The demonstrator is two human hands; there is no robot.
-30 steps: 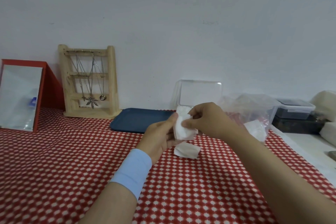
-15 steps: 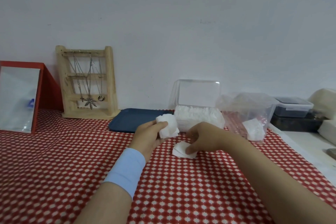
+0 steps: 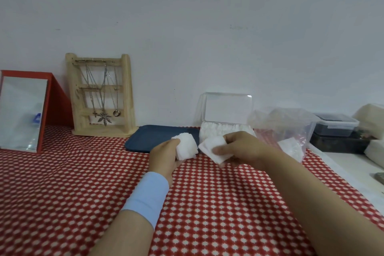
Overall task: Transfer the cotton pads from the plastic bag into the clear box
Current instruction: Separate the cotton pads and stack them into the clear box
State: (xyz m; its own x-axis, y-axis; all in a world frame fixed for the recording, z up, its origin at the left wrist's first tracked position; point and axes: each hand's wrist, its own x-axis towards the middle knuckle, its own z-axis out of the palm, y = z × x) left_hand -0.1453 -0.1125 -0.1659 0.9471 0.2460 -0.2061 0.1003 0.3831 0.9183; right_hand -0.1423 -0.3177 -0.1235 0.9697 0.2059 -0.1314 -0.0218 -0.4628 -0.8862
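Observation:
My left hand (image 3: pixel 164 155) grips a small stack of white cotton pads (image 3: pixel 186 146) above the red checked cloth. Just to its right, my right hand (image 3: pixel 242 148) pinches a second few cotton pads (image 3: pixel 214 147), lifted off the cloth. Behind both hands stands the clear box (image 3: pixel 227 110) with its lid raised, white pads filling its base (image 3: pixel 218 130). To the right of the box sits the crumpled clear plastic bag (image 3: pixel 284 124), with several pads (image 3: pixel 292 148) still inside at its bottom.
A dark blue tray (image 3: pixel 149 137) lies left of the box. A wooden jewellery stand (image 3: pixel 100 94) and a red-framed mirror (image 3: pixel 22 110) stand at the back left. Lidded containers (image 3: pixel 335 123) and white bundles sit on the white surface at the right.
My right hand has picked the loose pads up off the cloth and raised them beside the stack in my left hand. Earlier both hands held one stack together.

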